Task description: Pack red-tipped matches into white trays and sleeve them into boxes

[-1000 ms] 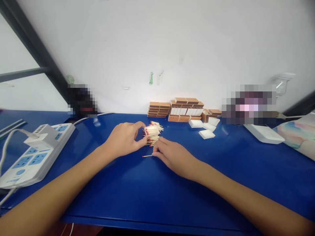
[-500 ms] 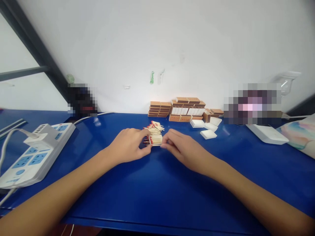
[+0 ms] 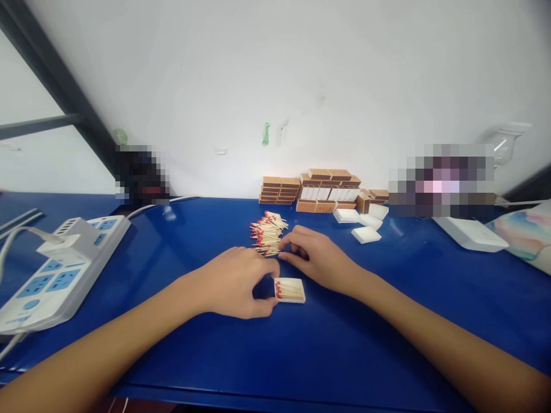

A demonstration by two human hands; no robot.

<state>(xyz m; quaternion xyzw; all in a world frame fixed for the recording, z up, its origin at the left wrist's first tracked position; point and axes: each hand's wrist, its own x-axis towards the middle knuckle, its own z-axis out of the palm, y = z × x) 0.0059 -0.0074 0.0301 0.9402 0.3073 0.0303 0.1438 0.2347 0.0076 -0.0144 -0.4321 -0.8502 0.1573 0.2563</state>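
A small white matchbox tray (image 3: 291,290) holding red-tipped matches lies flat on the blue table (image 3: 258,350). My left hand (image 3: 235,282) grips the tray's left end with thumb and fingers. A loose pile of matches (image 3: 267,233) lies just behind it. My right hand (image 3: 318,260) rests at the pile's near right edge, fingertips pinching at the matches; whether it holds any is unclear.
Stacked brown matchbox sleeves (image 3: 321,190) stand against the white wall, with several empty white trays (image 3: 360,223) beside them. A white and blue power strip (image 3: 55,269) with a plugged cable lies at the left. A white flat box (image 3: 471,234) lies at the right.
My left hand has drawn the filled tray away from the pile toward me and set it flat on the table. My right hand stayed by the pile.
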